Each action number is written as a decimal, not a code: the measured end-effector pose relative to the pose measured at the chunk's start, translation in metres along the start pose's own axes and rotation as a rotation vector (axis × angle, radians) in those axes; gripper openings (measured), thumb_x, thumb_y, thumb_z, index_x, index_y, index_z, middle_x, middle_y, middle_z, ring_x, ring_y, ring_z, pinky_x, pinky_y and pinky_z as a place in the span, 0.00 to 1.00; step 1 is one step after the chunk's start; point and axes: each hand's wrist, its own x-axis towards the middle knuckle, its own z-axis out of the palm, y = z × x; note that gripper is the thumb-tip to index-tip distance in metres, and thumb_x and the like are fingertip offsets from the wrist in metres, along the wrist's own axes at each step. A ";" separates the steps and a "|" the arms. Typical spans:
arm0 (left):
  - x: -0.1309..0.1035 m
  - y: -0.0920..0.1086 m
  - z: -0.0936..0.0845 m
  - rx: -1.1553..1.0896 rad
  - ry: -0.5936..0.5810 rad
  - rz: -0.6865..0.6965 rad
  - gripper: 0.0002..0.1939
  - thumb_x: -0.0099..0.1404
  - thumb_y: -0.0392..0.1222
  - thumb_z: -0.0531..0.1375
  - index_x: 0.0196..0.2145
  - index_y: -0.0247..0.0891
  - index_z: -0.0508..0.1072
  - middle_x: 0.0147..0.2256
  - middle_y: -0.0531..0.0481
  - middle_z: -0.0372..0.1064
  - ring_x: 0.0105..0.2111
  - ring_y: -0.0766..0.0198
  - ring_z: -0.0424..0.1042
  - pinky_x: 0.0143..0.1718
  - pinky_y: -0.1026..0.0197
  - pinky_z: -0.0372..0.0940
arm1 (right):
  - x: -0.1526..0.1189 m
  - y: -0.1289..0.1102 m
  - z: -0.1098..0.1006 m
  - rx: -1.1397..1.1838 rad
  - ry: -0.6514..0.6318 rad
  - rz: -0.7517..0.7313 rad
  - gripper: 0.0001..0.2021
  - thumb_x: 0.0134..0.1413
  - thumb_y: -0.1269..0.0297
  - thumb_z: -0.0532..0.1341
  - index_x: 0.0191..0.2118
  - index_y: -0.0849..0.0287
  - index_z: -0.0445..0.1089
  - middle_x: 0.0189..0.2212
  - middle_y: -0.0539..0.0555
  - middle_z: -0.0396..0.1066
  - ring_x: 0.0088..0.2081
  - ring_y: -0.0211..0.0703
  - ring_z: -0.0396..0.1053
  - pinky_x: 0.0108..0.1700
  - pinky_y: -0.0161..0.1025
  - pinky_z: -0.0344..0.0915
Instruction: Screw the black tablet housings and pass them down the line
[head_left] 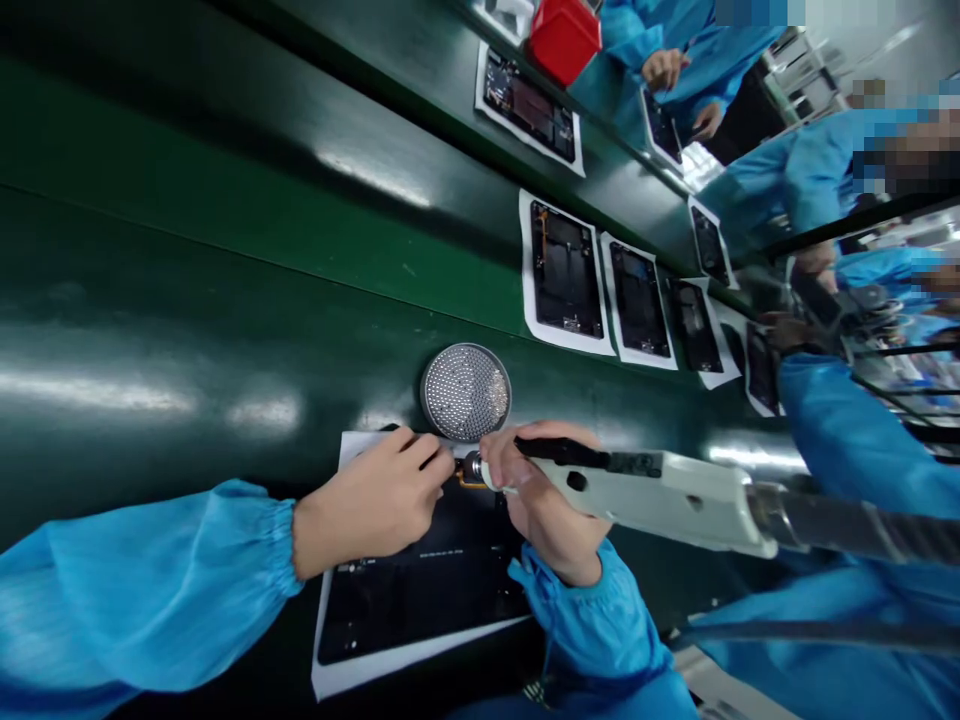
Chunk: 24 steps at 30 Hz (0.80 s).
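My right hand point(547, 480) is wrapped around a pale electric screwdriver point(667, 500), held almost level with its tip pointing left. Beneath the tip lies an opened tablet point(427, 600), black inside, on a white sheet point(330, 670). A small orange strip point(472, 484) shows by the tip. My left hand point(382, 495) is over the tablet's upper part, its fingers pinched together close to the screwdriver tip; whatever they hold is hidden. Just beyond both hands sits a round perforated metal dish point(466, 392), with small bits in its holes.
Several opened tablets point(568, 270) on white sheets line the green bench point(262, 260) to the right. A red bin point(564, 40) stands at the far side. Co-workers in blue sleeves point(847, 410) work to the right and across. A dark cable point(862, 525) trails from the screwdriver.
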 end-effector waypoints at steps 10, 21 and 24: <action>-0.001 0.001 0.002 0.001 -0.002 -0.003 0.12 0.71 0.32 0.56 0.32 0.30 0.78 0.41 0.39 0.72 0.38 0.52 0.68 0.36 0.51 0.59 | -0.001 -0.001 0.002 -0.069 0.009 0.012 0.14 0.60 0.74 0.61 0.49 0.49 0.70 0.23 0.46 0.67 0.26 0.39 0.69 0.32 0.43 0.70; 0.000 0.002 0.002 -0.020 0.021 -0.007 0.10 0.69 0.32 0.59 0.30 0.31 0.77 0.39 0.41 0.71 0.38 0.52 0.67 0.35 0.51 0.58 | -0.002 0.000 0.003 -0.045 -0.006 0.010 0.13 0.60 0.75 0.60 0.46 0.51 0.70 0.24 0.45 0.67 0.27 0.40 0.68 0.36 0.46 0.69; 0.000 0.002 0.002 -0.016 0.013 -0.004 0.10 0.70 0.33 0.59 0.30 0.31 0.77 0.40 0.41 0.71 0.39 0.51 0.68 0.35 0.51 0.59 | -0.003 0.003 0.004 -0.026 -0.009 0.006 0.12 0.60 0.75 0.60 0.45 0.51 0.70 0.24 0.45 0.67 0.27 0.39 0.67 0.36 0.45 0.69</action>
